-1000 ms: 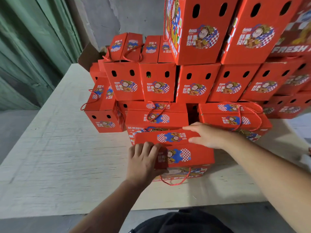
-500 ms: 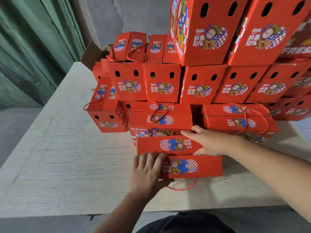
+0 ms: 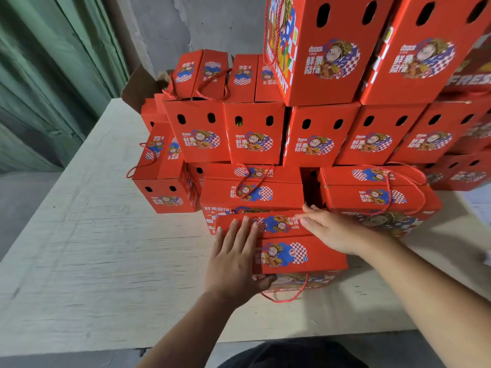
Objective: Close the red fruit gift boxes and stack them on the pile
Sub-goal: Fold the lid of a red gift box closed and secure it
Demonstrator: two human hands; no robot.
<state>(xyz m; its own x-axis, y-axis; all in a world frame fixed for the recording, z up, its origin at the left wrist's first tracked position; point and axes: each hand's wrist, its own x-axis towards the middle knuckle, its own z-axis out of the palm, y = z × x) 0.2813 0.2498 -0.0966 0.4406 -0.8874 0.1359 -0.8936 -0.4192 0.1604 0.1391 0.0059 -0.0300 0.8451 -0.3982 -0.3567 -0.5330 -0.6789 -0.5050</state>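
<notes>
The left hand has uncurled, and both it and the right hand now press flat-fingered on the red fruit gift box, its lid flaps down, nearly ready for stacking.

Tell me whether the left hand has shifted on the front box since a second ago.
Yes. The left hand has uncurled and now lies flat, fingers reaching further up the front red cardboard gift box, toward the stacked pile.
</notes>
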